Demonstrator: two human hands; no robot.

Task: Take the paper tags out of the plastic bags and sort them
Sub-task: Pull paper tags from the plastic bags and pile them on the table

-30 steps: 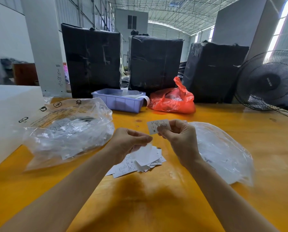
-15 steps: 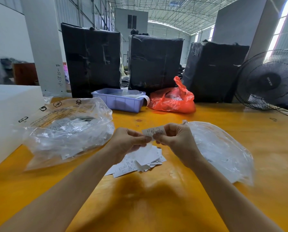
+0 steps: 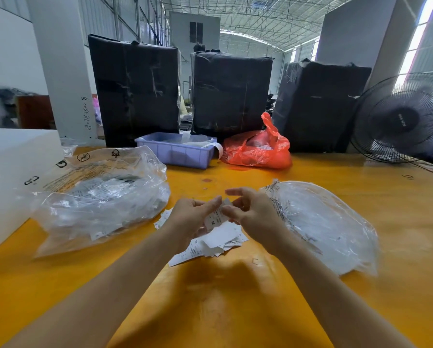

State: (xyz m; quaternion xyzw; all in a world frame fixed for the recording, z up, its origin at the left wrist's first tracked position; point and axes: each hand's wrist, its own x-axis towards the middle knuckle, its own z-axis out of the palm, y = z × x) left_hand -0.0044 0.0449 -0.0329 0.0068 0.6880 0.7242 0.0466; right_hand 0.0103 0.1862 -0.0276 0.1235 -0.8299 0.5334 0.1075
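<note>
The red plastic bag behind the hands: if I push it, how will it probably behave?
The red plastic bag looks thin and crumpled, so it would probably dent and slide rather than roll. Its knotted top stands loosely, so expect it floppy. It seems light for its size, though its contents are unclear.

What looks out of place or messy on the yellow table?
Little stands out. The loose paper tags lie in an untidy, overlapping heap under the hands, not yet in sorted stacks. A white strip hangs over the rim of the purple tray. Nothing looks spilled or damaged.
</note>
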